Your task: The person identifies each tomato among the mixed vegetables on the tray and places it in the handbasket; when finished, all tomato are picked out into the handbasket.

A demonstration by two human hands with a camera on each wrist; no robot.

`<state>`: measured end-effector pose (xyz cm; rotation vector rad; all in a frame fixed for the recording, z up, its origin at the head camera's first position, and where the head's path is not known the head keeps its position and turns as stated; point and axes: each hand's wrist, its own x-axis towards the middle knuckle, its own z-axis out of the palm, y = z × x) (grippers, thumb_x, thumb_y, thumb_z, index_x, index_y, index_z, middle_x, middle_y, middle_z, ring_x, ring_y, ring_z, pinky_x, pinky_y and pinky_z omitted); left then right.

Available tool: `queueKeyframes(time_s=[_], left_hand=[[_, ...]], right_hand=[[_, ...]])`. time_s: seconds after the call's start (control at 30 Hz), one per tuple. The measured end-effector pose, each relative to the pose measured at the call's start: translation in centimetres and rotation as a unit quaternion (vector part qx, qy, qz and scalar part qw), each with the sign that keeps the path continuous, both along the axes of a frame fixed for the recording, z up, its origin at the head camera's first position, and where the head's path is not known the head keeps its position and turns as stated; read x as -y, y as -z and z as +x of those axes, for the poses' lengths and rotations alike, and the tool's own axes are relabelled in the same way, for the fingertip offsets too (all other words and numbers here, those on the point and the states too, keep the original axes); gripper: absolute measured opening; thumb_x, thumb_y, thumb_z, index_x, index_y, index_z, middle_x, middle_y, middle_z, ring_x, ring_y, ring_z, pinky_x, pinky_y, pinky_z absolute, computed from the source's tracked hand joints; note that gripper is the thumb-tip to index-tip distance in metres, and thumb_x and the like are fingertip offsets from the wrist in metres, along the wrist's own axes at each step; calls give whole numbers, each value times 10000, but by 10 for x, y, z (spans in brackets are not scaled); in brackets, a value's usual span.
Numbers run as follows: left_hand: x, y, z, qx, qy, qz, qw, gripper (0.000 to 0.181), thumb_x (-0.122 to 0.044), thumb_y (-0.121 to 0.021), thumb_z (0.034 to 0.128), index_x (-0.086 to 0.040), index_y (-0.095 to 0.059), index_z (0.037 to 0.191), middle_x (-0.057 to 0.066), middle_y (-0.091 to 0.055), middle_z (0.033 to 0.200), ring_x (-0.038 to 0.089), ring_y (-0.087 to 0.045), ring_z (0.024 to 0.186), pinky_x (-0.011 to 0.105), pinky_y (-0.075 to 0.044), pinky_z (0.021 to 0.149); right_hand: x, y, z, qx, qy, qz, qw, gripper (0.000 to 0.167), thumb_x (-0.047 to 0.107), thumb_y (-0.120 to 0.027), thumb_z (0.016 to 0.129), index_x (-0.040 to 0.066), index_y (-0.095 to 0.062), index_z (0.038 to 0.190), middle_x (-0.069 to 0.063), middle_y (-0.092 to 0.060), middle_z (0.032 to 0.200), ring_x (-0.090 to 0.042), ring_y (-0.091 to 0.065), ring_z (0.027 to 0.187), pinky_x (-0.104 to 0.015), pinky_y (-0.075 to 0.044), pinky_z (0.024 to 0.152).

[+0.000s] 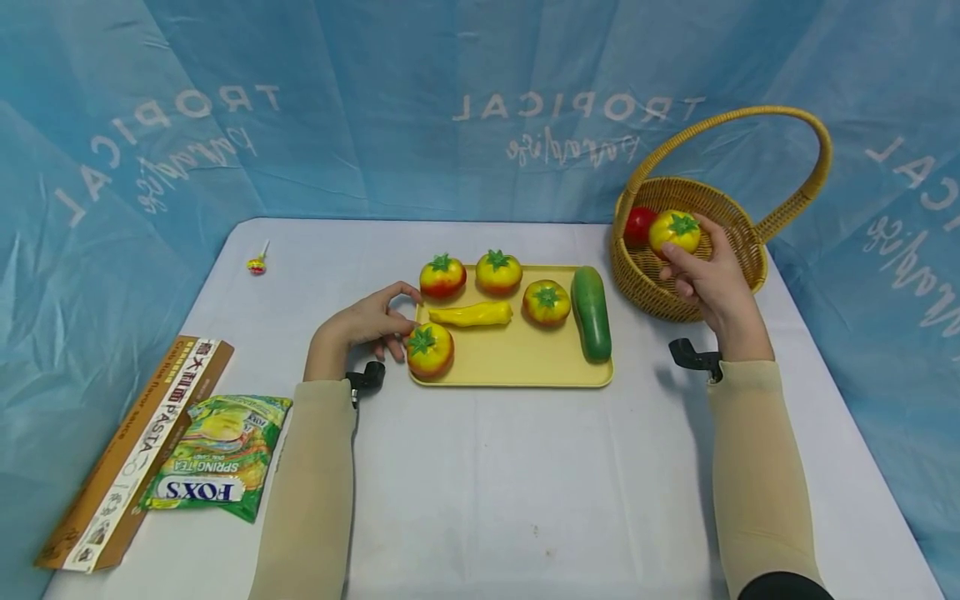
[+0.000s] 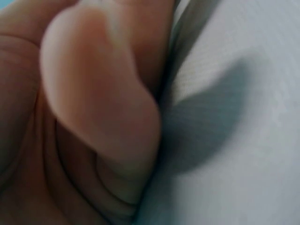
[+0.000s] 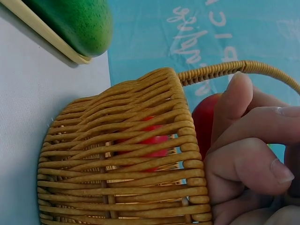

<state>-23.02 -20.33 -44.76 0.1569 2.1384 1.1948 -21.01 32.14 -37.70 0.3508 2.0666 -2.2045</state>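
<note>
The right hand (image 1: 712, 279) pinches a yellow tomato (image 1: 675, 232) with a green leaf top over the opening of the wicker basket (image 1: 652, 292); a red tomato (image 1: 639, 225) is beside it in the basket. In the right wrist view the hand (image 3: 253, 154) is behind the basket's rim (image 3: 187, 140). At the yellow tray's (image 1: 487, 367) left edge, the left hand (image 1: 363, 323) has thumb and fingers spread, near a red-yellow tomato (image 1: 430, 351). The tray also bears a yellow pepper (image 1: 472, 314), several other tomatoes (image 1: 546, 302) and a green cucumber (image 1: 592, 314). The left wrist view shows mostly fingers (image 2: 98, 89).
On the left side of the white table (image 1: 480, 500) lie a brown pasta box (image 1: 135, 454) and a green candy bag (image 1: 217, 454). A small lollipop (image 1: 257, 264) lies at the back left. The basket's tall handle (image 1: 817, 158) arches above it, before a blue curtain (image 1: 390, 108).
</note>
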Motion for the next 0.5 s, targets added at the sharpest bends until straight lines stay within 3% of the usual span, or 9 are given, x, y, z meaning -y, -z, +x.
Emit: queueKeyframes(time_s=[0.5], left_hand=[[0, 2, -2, 31, -40, -69, 10000, 513, -256, -676, 997, -251, -417, 1440, 104, -781, 816, 248, -738, 593, 278, -544, 513]], right_hand=[[0, -2, 0, 51, -64, 257, 9996, 941, 315, -755, 977, 394, -141, 1686, 17, -711, 725, -96, -490, 469, -206, -361, 450]])
